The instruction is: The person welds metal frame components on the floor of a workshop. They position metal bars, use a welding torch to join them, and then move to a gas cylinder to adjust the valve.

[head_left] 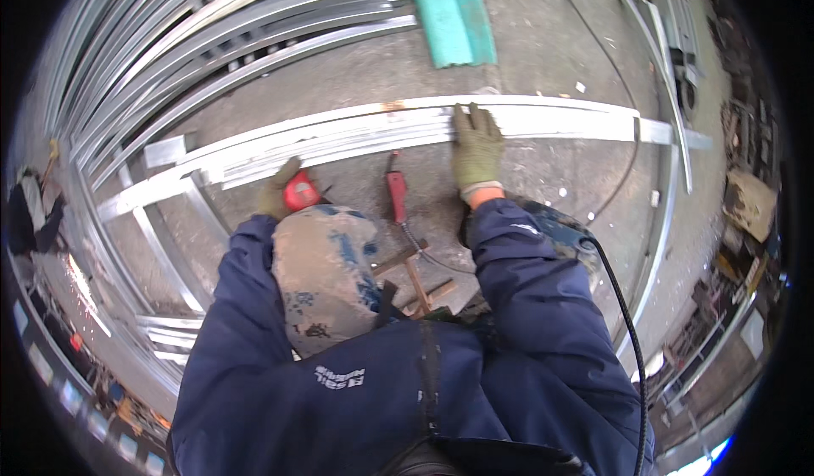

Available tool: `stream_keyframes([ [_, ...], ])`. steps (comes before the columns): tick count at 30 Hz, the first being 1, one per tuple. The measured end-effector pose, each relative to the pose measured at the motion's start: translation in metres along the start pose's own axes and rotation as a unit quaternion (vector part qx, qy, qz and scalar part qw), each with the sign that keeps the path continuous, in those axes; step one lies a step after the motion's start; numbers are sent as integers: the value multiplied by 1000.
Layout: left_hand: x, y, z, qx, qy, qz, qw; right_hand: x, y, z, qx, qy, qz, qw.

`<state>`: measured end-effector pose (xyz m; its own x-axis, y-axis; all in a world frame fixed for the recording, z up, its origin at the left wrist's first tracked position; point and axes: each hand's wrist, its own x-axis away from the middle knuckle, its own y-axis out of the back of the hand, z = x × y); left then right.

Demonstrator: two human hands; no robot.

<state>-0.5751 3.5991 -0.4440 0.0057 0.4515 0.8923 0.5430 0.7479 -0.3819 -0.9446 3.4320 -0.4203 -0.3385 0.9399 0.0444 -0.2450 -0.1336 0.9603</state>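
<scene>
Both my hands wear olive-green work gloves. My left hand (280,189) is closed around a red tape measure (301,191) just above my left knee. My right hand (476,145) lies over a long, shiny metal profile (560,122), fingers stretched across its top. That profile runs crosswise in front of me, with slimmer metal strips (331,144) alongside it on the left. On the floor between my hands rests a red-handled tool (396,189) with a cable, which looks like a welding electrode holder. Nearer my body is a rusty T-shaped metal piece (413,274).
Many long metal profiles (280,31) are stacked at the far left. A green sheet (454,20) lies on the concrete floor (543,44) ahead. A black cable (629,323) passes my right arm. Sparks (80,285) show at the left, near a person's dark clothing (34,213).
</scene>
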Motion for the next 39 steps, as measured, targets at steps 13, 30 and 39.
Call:
stream_keyframes([
  [13, -21, -50, 33, -76, 13, 84, 994, -18, -12, -78, 80, -126, 24, 988],
  [30, -17, -26, -4, -291, -159, -207, 921, -28, 1, -168, 5, -321, -65, 945],
  [39, -20, -64, 13, -364, -153, -119, 911, -2, -44, -120, -162, -199, -76, 963],
])
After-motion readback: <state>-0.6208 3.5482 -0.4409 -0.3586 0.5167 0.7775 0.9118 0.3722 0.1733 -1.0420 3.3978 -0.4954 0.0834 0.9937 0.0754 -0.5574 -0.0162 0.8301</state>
